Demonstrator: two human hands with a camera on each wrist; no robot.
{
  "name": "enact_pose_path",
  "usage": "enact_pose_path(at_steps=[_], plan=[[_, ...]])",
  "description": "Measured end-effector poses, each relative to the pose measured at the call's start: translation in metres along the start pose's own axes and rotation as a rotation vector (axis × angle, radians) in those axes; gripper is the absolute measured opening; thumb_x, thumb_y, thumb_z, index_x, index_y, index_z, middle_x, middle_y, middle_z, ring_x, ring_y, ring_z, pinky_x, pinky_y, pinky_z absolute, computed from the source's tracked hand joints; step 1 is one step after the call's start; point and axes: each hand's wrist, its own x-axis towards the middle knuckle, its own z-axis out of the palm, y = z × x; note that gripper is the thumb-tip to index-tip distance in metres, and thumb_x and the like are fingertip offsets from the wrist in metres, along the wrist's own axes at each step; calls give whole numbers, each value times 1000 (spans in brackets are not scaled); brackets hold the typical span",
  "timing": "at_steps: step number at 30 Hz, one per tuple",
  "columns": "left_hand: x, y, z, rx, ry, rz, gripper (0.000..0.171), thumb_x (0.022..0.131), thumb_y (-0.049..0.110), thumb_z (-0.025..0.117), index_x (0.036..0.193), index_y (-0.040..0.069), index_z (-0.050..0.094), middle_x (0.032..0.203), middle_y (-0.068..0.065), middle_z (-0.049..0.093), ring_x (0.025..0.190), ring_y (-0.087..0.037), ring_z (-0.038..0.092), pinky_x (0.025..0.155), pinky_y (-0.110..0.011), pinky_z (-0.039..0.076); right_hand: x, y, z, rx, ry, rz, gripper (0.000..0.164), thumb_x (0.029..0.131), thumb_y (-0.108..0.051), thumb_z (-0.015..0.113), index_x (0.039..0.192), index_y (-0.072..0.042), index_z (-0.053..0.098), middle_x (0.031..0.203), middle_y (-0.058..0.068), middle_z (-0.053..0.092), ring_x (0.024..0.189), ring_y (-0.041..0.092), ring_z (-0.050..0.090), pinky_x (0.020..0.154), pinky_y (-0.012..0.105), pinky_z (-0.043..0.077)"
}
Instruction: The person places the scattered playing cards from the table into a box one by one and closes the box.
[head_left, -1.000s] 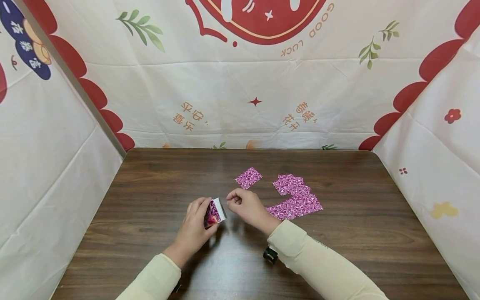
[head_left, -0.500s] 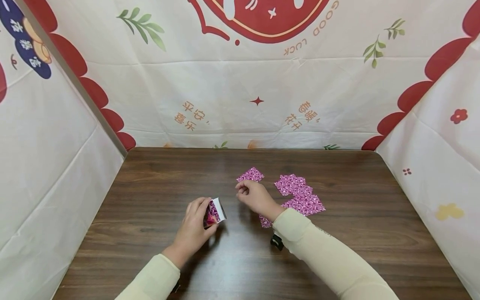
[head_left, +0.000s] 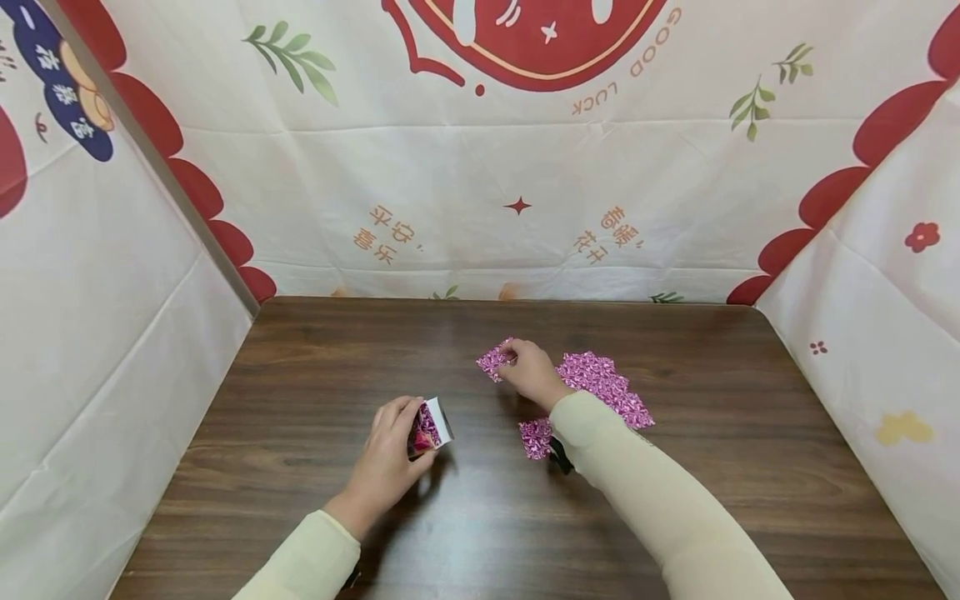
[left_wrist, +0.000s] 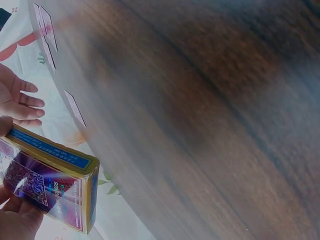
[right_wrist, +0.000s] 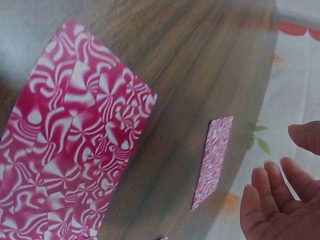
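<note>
My left hand [head_left: 384,462] grips a playing-card box [head_left: 427,427] tilted above the table, its white end flap [head_left: 442,423] raised. In the left wrist view the box [left_wrist: 50,180] shows a gold edge and a purple face, held between thumb and fingers. My right hand [head_left: 535,373] is over a single pink-and-white patterned playing card [head_left: 490,363] lying at the back. The right wrist view shows that card [right_wrist: 215,162] apart from the loosely bent fingers [right_wrist: 272,182], with nothing visible between them and the thumb.
A spread of overlapping playing cards [head_left: 603,385] lies right of centre, partly behind the right forearm. Another part of the spread [head_left: 535,439] shows left of that forearm. The brown wooden table [head_left: 300,358] meets printed cloth [head_left: 450,150] at the back and sides.
My right hand has moved from beside the box, back and to the right, to the single card. The left hand and the box have stayed in place.
</note>
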Motion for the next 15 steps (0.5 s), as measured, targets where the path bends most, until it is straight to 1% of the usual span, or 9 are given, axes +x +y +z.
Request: enact_pose_path(at_steps=[3,8,12,15], plan=[[0,-1,0,2,5,-1,68,61,13,81,120,-1,50,115,-12,48,107,-25,43,88,-39,43,4,3,1,3,9,42,38,82,-15,62,115,0,55,108,15,55,95,25,53,85,38,45],[0,-1,-1,2,11,0,68,61,12,81,120,-1,51,114,-12,48,107,-25,44,88,-39,44,9,8,2,-4,10,126,46,83,-18,61,123,-1,50,123,18,48,107,28,49,93,43,40],[0,0,-1,2,10,-3,68,61,12,81,120,-2,51,114,-12,48,106,-25,44,87,-39,44,12,13,2,-64,24,142,49,81,-20,62,124,1,49,122,21,48,109,33,48,94,45,39],[1,0,-1,6,8,-2,68,61,13,81,120,-1,51,115,-12,48,106,-25,44,86,-39,44,15,17,2,-122,26,136,52,80,-21,61,124,3,49,120,23,48,110,35,47,94,46,38]])
